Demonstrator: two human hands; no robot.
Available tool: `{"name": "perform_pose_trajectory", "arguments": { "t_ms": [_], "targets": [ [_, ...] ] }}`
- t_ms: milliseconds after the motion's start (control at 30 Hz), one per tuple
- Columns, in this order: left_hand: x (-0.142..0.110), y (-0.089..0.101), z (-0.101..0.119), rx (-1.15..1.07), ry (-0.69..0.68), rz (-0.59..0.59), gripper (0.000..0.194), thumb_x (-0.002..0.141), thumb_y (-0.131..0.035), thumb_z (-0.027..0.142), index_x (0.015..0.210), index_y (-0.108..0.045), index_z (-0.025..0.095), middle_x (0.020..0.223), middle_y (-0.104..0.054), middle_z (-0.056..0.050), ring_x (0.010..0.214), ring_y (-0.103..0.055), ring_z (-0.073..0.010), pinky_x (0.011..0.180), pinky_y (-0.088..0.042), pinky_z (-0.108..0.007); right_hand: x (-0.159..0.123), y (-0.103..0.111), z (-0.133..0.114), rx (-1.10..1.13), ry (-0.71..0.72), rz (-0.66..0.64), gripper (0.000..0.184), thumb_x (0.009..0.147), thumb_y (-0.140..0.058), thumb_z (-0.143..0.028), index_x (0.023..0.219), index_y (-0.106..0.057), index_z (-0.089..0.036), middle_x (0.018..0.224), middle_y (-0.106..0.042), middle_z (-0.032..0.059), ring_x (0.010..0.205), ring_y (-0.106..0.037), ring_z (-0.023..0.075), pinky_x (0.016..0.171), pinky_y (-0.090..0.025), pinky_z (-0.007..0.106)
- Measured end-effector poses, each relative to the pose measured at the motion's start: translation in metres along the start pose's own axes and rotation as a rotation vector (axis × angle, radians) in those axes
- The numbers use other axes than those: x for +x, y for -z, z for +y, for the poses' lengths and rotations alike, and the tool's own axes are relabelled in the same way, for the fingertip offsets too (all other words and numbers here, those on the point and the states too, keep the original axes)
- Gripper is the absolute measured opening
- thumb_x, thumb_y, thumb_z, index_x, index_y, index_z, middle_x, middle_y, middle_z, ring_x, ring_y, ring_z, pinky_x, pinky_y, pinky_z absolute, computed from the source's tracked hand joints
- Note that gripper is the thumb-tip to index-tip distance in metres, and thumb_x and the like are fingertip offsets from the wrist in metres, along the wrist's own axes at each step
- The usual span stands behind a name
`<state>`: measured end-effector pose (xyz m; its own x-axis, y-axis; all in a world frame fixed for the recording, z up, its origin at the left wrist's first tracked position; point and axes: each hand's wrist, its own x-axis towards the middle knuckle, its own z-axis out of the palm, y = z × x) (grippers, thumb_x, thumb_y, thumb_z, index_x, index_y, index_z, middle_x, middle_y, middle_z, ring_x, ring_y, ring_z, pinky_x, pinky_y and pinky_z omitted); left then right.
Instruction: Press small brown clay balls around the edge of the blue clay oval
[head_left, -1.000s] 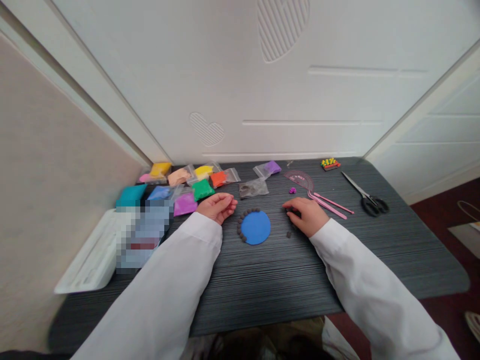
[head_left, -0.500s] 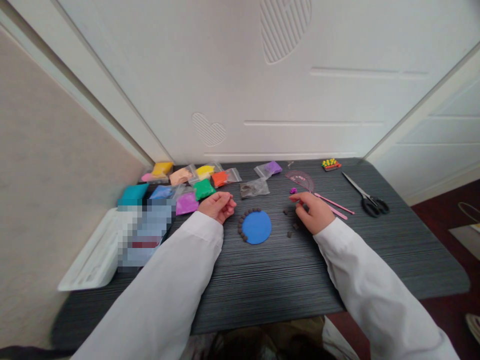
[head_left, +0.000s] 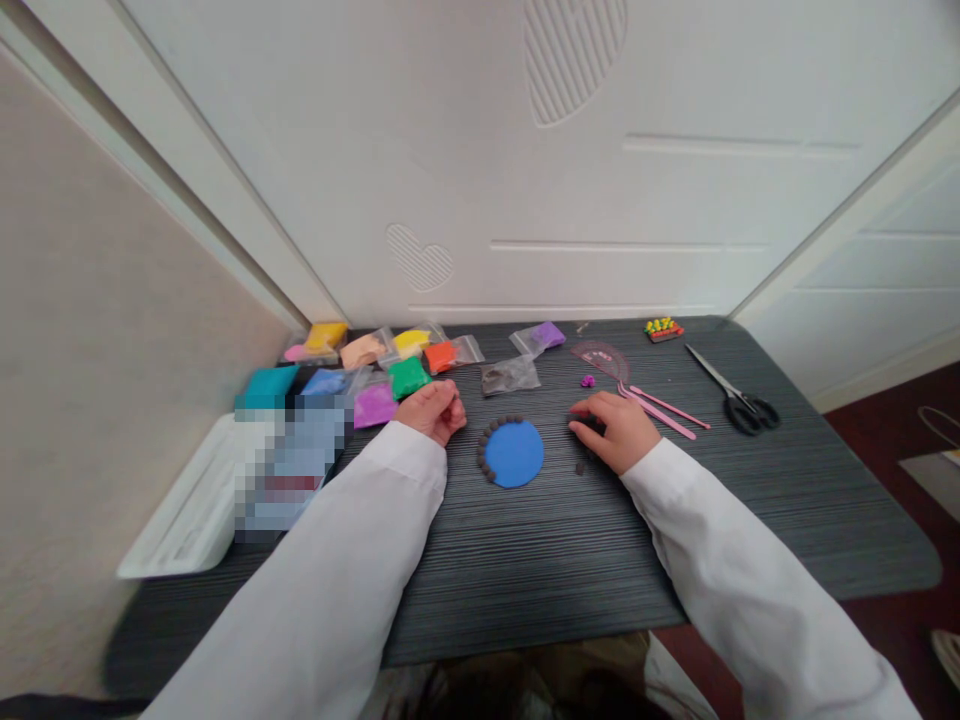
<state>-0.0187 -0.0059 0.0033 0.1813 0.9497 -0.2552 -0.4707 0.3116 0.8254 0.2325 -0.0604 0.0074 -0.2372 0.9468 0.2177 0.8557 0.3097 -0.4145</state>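
The right hand (head_left: 616, 430) has come down over the dark bits (head_left: 580, 467), its fingers curled; whether they pinch one is unclear. The left hand (head_left: 435, 410) is loosely closed, near the blue disc (head_left: 517, 455), whose left edge carries dark balls (head_left: 482, 455).

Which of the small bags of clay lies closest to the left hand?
The green one: its edge comes right up by the left hand, nearer than the magenta bag or the orange.

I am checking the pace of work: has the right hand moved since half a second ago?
Yes. Judged against the small purple lump, the right hand has moved slightly left, its fingertips now nearer the person.
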Motion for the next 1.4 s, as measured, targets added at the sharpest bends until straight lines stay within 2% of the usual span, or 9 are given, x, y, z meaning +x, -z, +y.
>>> {"name": "perform_pose_trajectory", "arguments": {
  "t_ms": [167, 267, 400, 533, 733, 833, 1033, 1167, 1400],
  "targets": [
    [-0.0034, -0.0014, 0.0007, 0.027, 0.038, 0.028, 0.010, 0.068, -0.060, 0.018, 0.074, -0.058, 0.011, 0.064, -0.064, -0.005, 0.052, -0.056, -0.0076, 0.049, -0.044, -0.018, -0.0001, 0.0014, -0.0016, -0.002, -0.011, -0.006, 0.021, 0.076, -0.048, -0.031, 0.089, -0.058, -0.020, 0.084, -0.060, 0.0057, 0.078, -0.054, 0.0173, 0.069, -0.039, 0.032],
    [-0.0023, -0.0012, 0.0005, 0.020, 0.051, 0.036, 0.011, 0.073, -0.054, 0.020, 0.075, -0.059, 0.010, 0.060, -0.064, -0.005, 0.050, -0.057, -0.0083, 0.048, -0.044, -0.018, -0.0002, 0.0019, -0.0024, 0.001, -0.015, -0.001, 0.021, 0.077, -0.046, -0.031, 0.090, -0.058, -0.019, 0.085, -0.060, 0.0057, 0.080, -0.054, 0.0175, 0.070, -0.039, 0.032],
    [-0.0004, 0.0000, 0.0001, 0.005, 0.015, 0.028, 0.019, 0.074, -0.054, 0.026, 0.062, -0.056, 0.011, 0.043, -0.057, -0.002, 0.037, -0.048, -0.0066, 0.039, -0.037, -0.017, -0.0003, 0.0016, -0.0030, 0.009, -0.014, 0.005, 0.021, 0.078, -0.045, -0.031, 0.090, -0.058, -0.019, 0.087, -0.060, 0.0059, 0.081, -0.054, 0.0177, 0.071, -0.039, 0.033],
    [-0.0022, -0.0013, 0.0029, -0.029, -0.039, -0.027, 0.037, 0.071, -0.052, 0.044, 0.050, -0.046, 0.015, 0.027, -0.038, 0.005, 0.027, -0.033, -0.0050, 0.033, -0.025, -0.018, -0.0001, 0.0021, -0.0035, 0.019, -0.004, 0.007, 0.021, 0.078, -0.044, -0.031, 0.089, -0.058, -0.019, 0.087, -0.061, 0.0058, 0.081, -0.054, 0.0178, 0.072, -0.039, 0.033],
    [-0.0034, -0.0027, 0.0068, -0.071, -0.028, -0.112, 0.049, 0.067, -0.049, 0.054, 0.040, -0.035, 0.016, 0.024, -0.027, 0.005, 0.024, -0.026, -0.0047, 0.031, -0.019, -0.019, 0.0000, 0.0030, -0.0044, 0.029, 0.001, 0.018, 0.021, 0.078, -0.044, -0.031, 0.089, -0.058, -0.019, 0.088, -0.060, 0.0053, 0.082, -0.054, 0.0173, 0.074, -0.039, 0.033],
    [-0.0024, -0.0013, 0.0052, -0.087, -0.023, -0.070, 0.041, 0.067, -0.055, 0.047, 0.046, -0.041, 0.015, 0.028, -0.033, 0.005, 0.027, -0.031, -0.0048, 0.032, -0.023, -0.018, 0.0001, 0.0026, -0.0041, 0.033, 0.009, 0.029, 0.021, 0.078, -0.044, -0.030, 0.089, -0.058, -0.020, 0.088, -0.060, 0.0052, 0.081, -0.054, 0.0171, 0.073, -0.039, 0.033],
    [-0.0035, 0.0004, 0.0045, -0.063, 0.021, 0.035, 0.004, 0.069, -0.057, 0.015, 0.070, -0.057, 0.012, 0.054, -0.061, -0.001, 0.048, -0.055, -0.0072, 0.048, -0.044, -0.018, -0.0002, 0.0015, -0.0026, 0.035, 0.024, 0.068, 0.020, 0.078, -0.045, -0.030, 0.089, -0.058, -0.019, 0.086, -0.060, 0.0048, 0.080, -0.055, 0.0168, 0.073, -0.040, 0.033],
    [-0.0037, -0.0009, 0.0060, -0.071, 0.043, 0.074, 0.010, 0.075, -0.050, 0.016, 0.075, -0.059, 0.011, 0.062, -0.065, -0.004, 0.053, -0.059, -0.0086, 0.052, -0.048, -0.019, -0.0005, 0.0014, -0.0028, 0.048, 0.038, 0.090, 0.020, 0.078, -0.045, -0.029, 0.089, -0.058, -0.019, 0.086, -0.060, 0.0049, 0.082, -0.055, 0.0172, 0.074, -0.041, 0.033],
    [-0.0005, -0.0006, 0.0040, -0.111, 0.030, 0.067, 0.023, 0.078, -0.048, 0.026, 0.065, -0.057, 0.010, 0.046, -0.057, -0.002, 0.042, -0.052, -0.0070, 0.043, -0.043, -0.017, -0.0003, 0.0021, -0.0032, 0.056, 0.045, 0.098, 0.020, 0.078, -0.045, -0.029, 0.089, -0.058, -0.019, 0.085, -0.060, 0.0047, 0.081, -0.055, 0.0170, 0.072, -0.041, 0.033]
  ]
}}
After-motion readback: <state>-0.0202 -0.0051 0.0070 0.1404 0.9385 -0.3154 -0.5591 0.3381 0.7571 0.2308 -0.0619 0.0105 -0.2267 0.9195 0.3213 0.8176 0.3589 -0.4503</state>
